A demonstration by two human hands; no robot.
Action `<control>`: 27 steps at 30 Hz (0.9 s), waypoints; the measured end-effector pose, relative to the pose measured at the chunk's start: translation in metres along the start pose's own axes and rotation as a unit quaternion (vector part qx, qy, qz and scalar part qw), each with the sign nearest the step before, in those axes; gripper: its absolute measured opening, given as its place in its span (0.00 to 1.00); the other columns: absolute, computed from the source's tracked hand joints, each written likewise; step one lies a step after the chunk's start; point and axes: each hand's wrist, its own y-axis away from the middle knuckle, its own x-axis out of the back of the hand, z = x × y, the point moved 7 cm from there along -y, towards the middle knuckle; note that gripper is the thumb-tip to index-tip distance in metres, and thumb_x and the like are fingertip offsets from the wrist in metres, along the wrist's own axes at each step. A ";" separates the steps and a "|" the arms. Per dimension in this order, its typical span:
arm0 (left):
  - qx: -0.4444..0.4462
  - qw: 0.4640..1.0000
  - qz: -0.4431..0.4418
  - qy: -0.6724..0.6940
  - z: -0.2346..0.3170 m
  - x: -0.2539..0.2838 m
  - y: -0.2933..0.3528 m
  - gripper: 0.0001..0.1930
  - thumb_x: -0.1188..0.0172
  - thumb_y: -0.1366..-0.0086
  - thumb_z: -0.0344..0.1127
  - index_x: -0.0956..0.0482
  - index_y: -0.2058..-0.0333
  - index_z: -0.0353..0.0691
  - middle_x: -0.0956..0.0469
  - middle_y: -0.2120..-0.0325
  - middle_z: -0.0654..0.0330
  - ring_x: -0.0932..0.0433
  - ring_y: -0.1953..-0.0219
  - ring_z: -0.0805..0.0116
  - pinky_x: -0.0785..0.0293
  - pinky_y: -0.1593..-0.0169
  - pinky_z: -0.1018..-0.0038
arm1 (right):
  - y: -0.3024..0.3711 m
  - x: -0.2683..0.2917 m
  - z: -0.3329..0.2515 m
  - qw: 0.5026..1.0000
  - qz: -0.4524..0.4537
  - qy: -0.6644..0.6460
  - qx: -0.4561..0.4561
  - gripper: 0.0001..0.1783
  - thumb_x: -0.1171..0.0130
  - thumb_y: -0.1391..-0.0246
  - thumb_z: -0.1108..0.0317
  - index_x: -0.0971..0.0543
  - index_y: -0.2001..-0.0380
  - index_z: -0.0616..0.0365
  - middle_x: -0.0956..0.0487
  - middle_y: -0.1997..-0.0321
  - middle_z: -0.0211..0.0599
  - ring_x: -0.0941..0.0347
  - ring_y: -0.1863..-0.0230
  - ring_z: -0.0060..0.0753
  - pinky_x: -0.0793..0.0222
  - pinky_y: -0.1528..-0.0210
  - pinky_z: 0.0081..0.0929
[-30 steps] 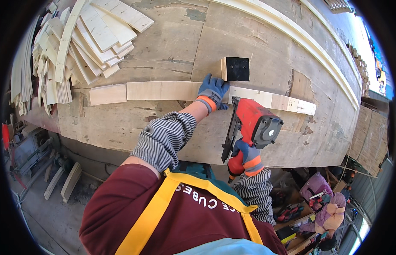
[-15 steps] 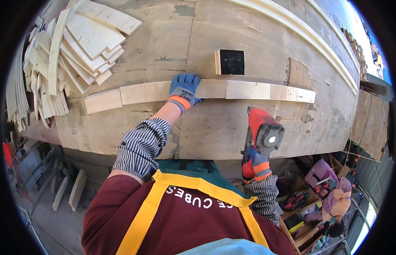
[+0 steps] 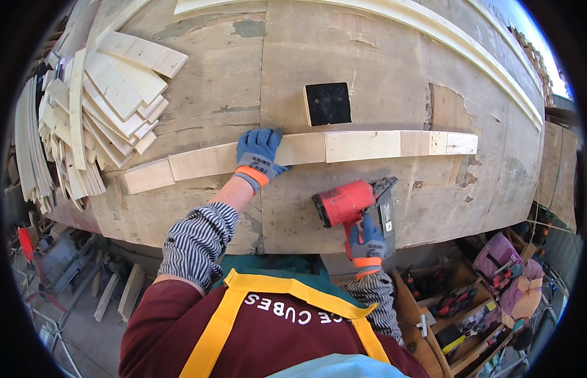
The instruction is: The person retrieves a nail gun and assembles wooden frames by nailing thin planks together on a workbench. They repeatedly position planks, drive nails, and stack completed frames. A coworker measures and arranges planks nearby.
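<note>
My left hand (image 3: 259, 156), in a blue and grey glove with an orange cuff, grips a long, slightly curved wooden strip (image 3: 363, 146). Its fingers reach over the far edge and the thumb is by the near side. Several joined pieces make up the strip, which runs across the wooden bench (image 3: 293, 208). My right hand (image 3: 368, 239), gloved alike, is closed round the handle of a red and black nail gun (image 3: 347, 203). The nail gun lies tipped over sideways, near the strip and apart from it. Beyond the strip sits a square block with a black face (image 3: 328, 104).
A pile of thin wooden boards (image 3: 126, 88) covers the bench's far left. Long pale battens (image 3: 457, 47) curve along the far side. Below the right edge, an open wooden tool box (image 3: 432, 324) holds tools. Wood offcuts (image 3: 131, 293) stand on the floor at left.
My right hand has turned the nail gun from upright to lying sideways, its body now pointing left. The left hand keeps its hold on the strip; the whole view has shifted slightly.
</note>
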 end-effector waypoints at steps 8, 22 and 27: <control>0.022 0.999 -0.038 -0.010 -0.002 -0.002 -0.005 0.47 0.34 0.60 0.69 0.31 0.42 0.52 0.31 0.49 0.61 0.33 0.45 0.57 0.42 0.39 0.60 | -0.158 0.016 -0.133 0.869 0.043 0.260 0.420 0.54 0.26 0.70 0.48 0.37 0.37 0.49 0.33 0.38 0.40 0.37 0.38 0.44 0.43 0.36 0.45; 0.046 0.991 -0.120 -0.040 -0.003 -0.002 -0.011 0.46 0.34 0.59 0.67 0.31 0.42 0.51 0.31 0.47 0.59 0.35 0.42 0.58 0.42 0.39 0.60 | -0.197 -0.008 -0.139 0.833 -0.087 0.362 0.409 0.50 0.26 0.69 0.45 0.32 0.38 0.43 0.29 0.42 0.33 0.34 0.43 0.42 0.36 0.40 0.37; 0.041 0.996 -0.057 -0.051 -0.002 0.002 -0.006 0.45 0.32 0.61 0.65 0.30 0.44 0.50 0.29 0.49 0.58 0.33 0.44 0.58 0.40 0.40 0.60 | -0.196 -0.009 -0.141 0.820 -0.049 0.392 0.413 0.48 0.28 0.66 0.41 0.32 0.39 0.42 0.27 0.46 0.31 0.33 0.45 0.39 0.36 0.43 0.36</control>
